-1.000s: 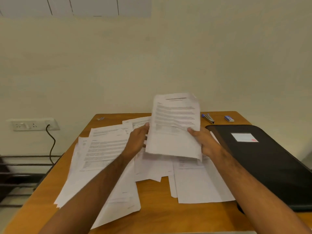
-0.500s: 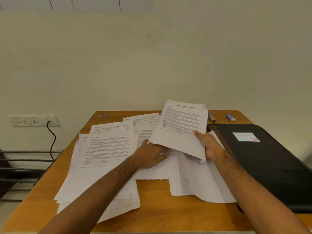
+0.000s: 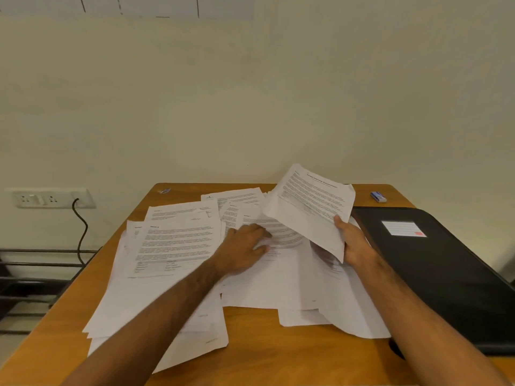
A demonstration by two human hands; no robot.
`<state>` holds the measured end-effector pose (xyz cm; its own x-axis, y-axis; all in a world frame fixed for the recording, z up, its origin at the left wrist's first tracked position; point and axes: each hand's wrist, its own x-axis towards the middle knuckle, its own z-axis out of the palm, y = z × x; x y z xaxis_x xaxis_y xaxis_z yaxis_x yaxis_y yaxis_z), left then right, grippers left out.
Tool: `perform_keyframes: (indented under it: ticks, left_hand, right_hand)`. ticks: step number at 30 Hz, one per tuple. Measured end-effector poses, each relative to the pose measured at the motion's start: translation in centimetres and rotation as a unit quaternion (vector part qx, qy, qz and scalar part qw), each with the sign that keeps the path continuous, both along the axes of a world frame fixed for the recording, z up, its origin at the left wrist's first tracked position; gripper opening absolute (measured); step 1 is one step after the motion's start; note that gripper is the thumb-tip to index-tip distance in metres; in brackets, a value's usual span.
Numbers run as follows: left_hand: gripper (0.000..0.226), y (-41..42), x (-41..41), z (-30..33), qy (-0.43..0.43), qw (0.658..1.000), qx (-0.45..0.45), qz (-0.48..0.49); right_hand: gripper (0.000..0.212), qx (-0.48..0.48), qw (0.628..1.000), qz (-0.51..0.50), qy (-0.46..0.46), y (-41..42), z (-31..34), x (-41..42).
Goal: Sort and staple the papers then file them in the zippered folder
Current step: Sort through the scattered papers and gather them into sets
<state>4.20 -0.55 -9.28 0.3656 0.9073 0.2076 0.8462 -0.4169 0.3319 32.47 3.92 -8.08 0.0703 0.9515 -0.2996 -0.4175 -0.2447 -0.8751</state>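
Several printed white sheets [image 3: 178,246] lie spread in overlapping piles over a wooden table [image 3: 264,355]. My right hand [image 3: 354,243] grips a small set of printed pages [image 3: 312,207] by its lower edge, raised and tilted above the table's far right. My left hand [image 3: 242,249] rests flat with spread fingers on the loose sheets in the middle. A black zippered folder [image 3: 446,274] with a white label lies closed at the right. The stapler is hidden behind the raised pages.
A small blue box [image 3: 378,196] lies near the far right corner and a small blue item [image 3: 165,190] near the far left corner. A wall socket with a black cable [image 3: 80,227] is at the left, over dark metal bars. A cream wall stands behind.
My left hand let go of the raised pages and came down flat onto the sheets in the middle. My right hand carried the pages lower and to the right, covering the stapler.
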Motion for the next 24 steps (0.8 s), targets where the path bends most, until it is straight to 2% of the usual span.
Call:
perform_keyframes:
  ticks: [2, 4, 6, 8, 11, 13, 15, 18, 21, 24]
  left_hand:
    - [0.045, 0.6, -1.5, 0.5, -0.016, 0.994, -0.011, 0.109]
    - [0.06, 0.9, -2.3, 0.8, -0.013, 0.985, -0.04, 0.168]
    - [0.075, 1.2, -2.4, 0.9, -0.017, 0.981, -0.055, 0.183]
    - [0.085, 1.8, -2.1, 0.7, -0.033, 0.979, -0.05, 0.193]
    - [0.104, 3.0, -1.8, 0.1, -0.109, 0.966, -0.092, 0.218]
    - [0.115, 3.5, -1.7, -0.2, -0.164, 0.955, -0.114, 0.221]
    - [0.118, 3.8, -1.8, -0.4, -0.174, 0.952, -0.115, 0.223]
    - [0.117, 3.7, -1.7, -0.3, -0.155, 0.953, -0.106, 0.239]
    - [0.117, 3.0, -1.2, -0.3, -0.11, 0.961, -0.095, 0.235]
    - [0.1, 2.6, -0.9, -0.8, -0.167, 0.968, -0.085, 0.168]
  right_hand:
    - [0.021, -0.003, 1.0, -0.004, -0.001, 0.0, 0.2, 0.1]
    - [0.011, -0.007, 1.0, 0.0, -0.003, -0.1, 0.4, 0.0]
    - [0.011, -0.004, 1.0, 0.005, -0.003, -0.2, 0.5, -0.2]
    - [0.022, 0.004, 1.0, 0.012, -0.015, -0.2, 0.3, -0.3]
    - [0.031, 0.006, 1.0, 0.015, -0.01, 0.0, -0.1, -0.1]
    - [0.026, 0.016, 1.0, 0.015, -0.006, -0.2, -0.2, 0.1]
    - [0.021, 0.027, 0.999, 0.009, 0.02, -0.7, -0.1, 0.0]
    - [0.026, 0.03, 0.998, -0.002, 0.048, -0.8, -0.2, -0.4]
    - [0.029, 0.039, 0.999, -0.005, -0.009, -0.5, 0.0, -1.5]
    - [0.036, 0.061, 0.996, -0.006, -0.06, -0.1, 0.5, -2.8]
